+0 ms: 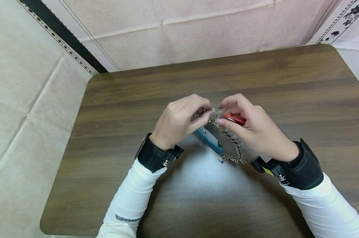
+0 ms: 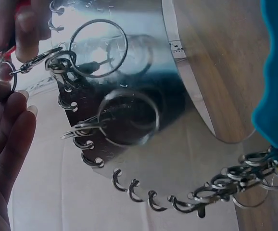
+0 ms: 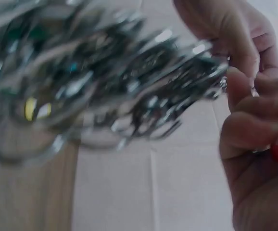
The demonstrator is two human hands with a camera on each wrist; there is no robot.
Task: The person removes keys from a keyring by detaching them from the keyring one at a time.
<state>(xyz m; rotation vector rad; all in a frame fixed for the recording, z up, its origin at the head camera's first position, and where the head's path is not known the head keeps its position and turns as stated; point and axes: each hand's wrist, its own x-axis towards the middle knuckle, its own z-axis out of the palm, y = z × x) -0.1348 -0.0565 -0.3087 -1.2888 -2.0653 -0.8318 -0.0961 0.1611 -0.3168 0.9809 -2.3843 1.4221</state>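
My left hand (image 1: 183,115) pinches a small metal ring (image 2: 15,79) joined to a short chain with a clasp (image 2: 38,60). Beside it, the fingers of my right hand (image 1: 249,124) are curled round a slim, glossy red object (image 1: 234,119), partly covered by the fingers. Below and between both hands stands a shiny metal plate (image 1: 225,142), its edge lined with several wire rings (image 1: 237,147). Larger split rings (image 2: 127,48) hang across the plate's face in the left wrist view. A turquoise, wavy-edged strip (image 1: 210,143) runs along the plate's left side.
The brown wood-grain table (image 1: 123,148) has rounded corners. Pale patterned cloth (image 1: 197,33) hangs behind it, and more lies at the left. Both wrists carry black straps with cameras (image 1: 298,168). Blurred rings (image 3: 144,91) fill much of the right wrist view.
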